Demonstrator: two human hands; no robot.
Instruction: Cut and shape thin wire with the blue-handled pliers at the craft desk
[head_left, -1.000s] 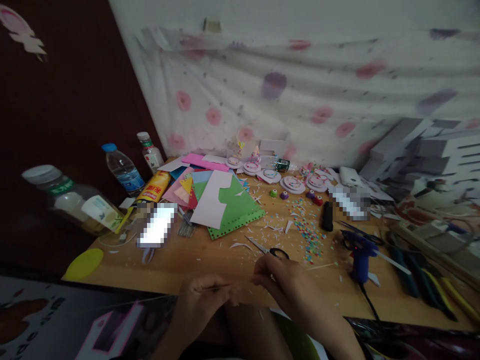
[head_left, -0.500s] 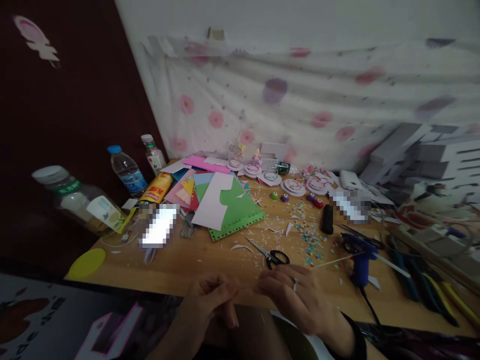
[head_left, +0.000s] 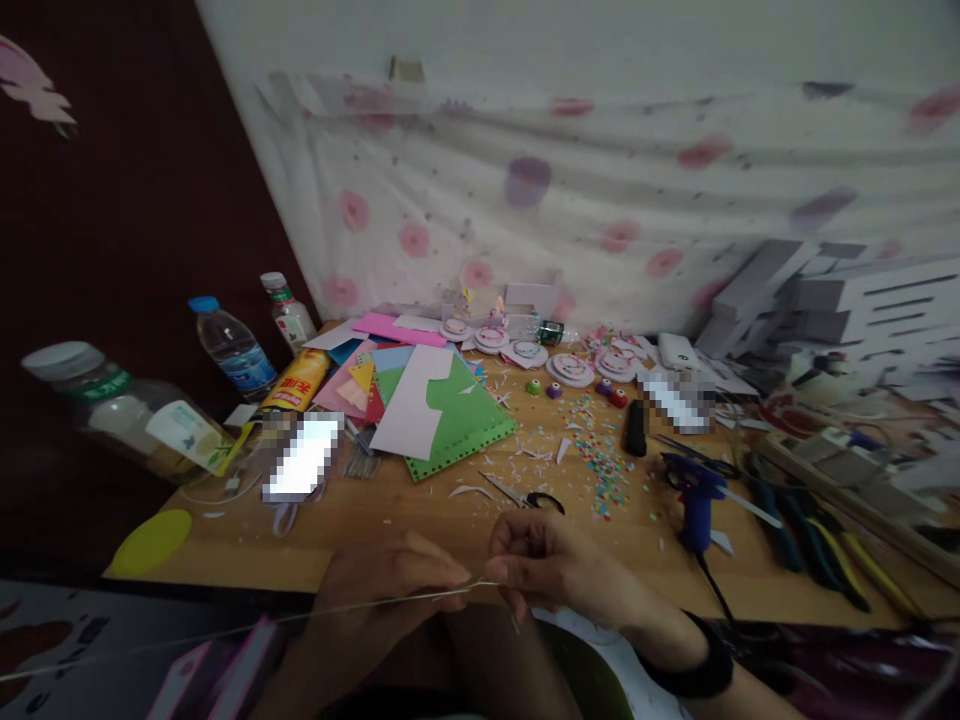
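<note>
Head view: your right hand [head_left: 551, 560] is pinching the thin strand [head_left: 480, 584] by the near edge of the table [head_left: 360, 512]; your left hand [head_left: 386, 575] is touching it (whether it's gripping isn't showing). You're wanting light, even tension.

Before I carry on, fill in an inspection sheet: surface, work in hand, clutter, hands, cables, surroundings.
Surface: wooden tabletop, littered toward the middle.
Work in hand: thin pale cord, crossing between the hands and off toward the left edge of the picture.
Clutter: scissors, colored confetti, paper scraps, glue gun.
Hands: right hand pinches the cord; left hand is at it, grip unclear.
Cables: glue gun's black cable reaches the front edge.
Surroundings: floral cloth behind; three bottles at left.
</note>
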